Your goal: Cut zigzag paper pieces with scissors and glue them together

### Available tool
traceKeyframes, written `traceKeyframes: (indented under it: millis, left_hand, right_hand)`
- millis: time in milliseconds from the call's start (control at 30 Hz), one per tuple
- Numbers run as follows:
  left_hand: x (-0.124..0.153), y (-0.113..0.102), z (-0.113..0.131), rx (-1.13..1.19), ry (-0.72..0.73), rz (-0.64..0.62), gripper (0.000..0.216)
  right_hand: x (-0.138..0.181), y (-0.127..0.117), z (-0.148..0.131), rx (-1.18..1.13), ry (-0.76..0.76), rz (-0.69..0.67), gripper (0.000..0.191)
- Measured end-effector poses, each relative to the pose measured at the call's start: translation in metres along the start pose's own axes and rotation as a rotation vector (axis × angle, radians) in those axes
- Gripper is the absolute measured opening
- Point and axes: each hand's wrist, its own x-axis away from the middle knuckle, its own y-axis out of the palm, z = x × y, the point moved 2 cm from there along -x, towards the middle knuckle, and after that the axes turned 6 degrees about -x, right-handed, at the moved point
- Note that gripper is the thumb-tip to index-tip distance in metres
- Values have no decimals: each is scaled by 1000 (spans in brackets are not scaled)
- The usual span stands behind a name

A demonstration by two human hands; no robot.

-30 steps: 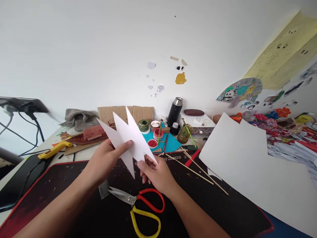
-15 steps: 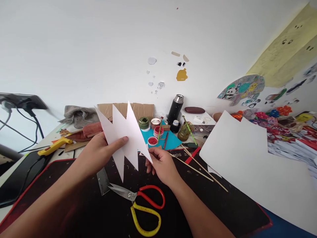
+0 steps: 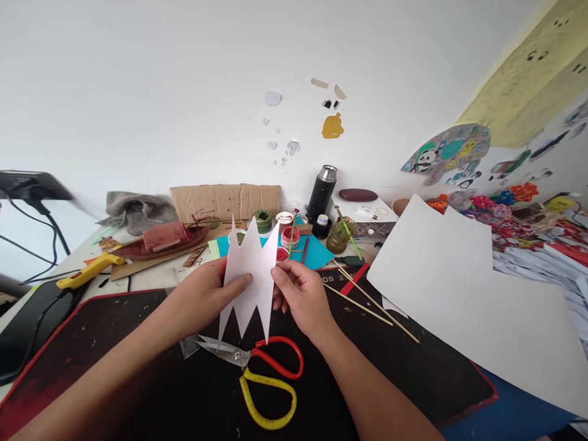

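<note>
A white paper cutout (image 3: pixel 257 278) with sharp zigzag points along its top and bottom is held up over the dark mat. My left hand (image 3: pixel 206 294) is closed on its left side, the thumb lying across the front. At the right edge, my right hand (image 3: pixel 301 294) pinches the same paper between thumb and fingers. Just below, scissors (image 3: pixel 241 358) with one red and one yellow handle lie on the mat, blades slightly apart. A clear ruler (image 3: pixel 188 346) rests partly beneath the blades.
A large white sheet (image 3: pixel 459 294) covers the right side. Thin wooden sticks (image 3: pixel 374 300) lie beside it. Behind stand paint pots (image 3: pixel 290 236), a black thermos (image 3: pixel 322 193) and a red-roofed model boat (image 3: pixel 165 237). A yellow glue gun (image 3: pixel 89 271) lies left.
The paper cutout has turned from a slant to nearly upright and come lower. My right hand has moved from its lower right corner up to its right edge.
</note>
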Motion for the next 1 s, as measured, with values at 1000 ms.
traceKeyframes:
  millis: [1000]
  left_hand:
    - [5,4,12,103,-46,71,39]
  right_hand:
    - [1,8,10,-288,225,-130,53]
